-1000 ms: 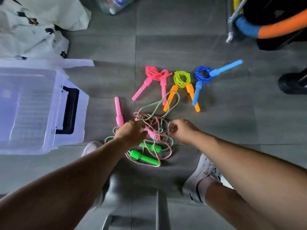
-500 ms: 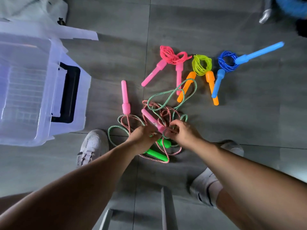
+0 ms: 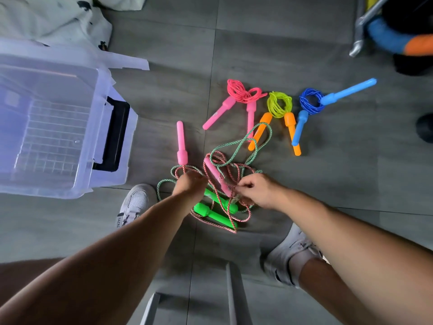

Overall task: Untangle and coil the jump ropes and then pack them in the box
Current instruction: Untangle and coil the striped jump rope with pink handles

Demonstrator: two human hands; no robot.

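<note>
Tangled jump ropes (image 3: 220,174), pink-white and green-white cords knotted together, lie on grey floor (image 3: 328,184) under both hands. Left hand (image 3: 188,184) closed around pink-white cord near pink handle (image 3: 181,144). Right hand (image 3: 260,190) pinches cord beside second pink handle (image 3: 214,174). Two green handles (image 3: 215,213) just below hands. Three coiled ropes, pink (image 3: 241,91), yellow (image 3: 280,104), blue (image 3: 310,100), beyond hands. Clear box (image 3: 100,127), open, far left of left hand.
</note>
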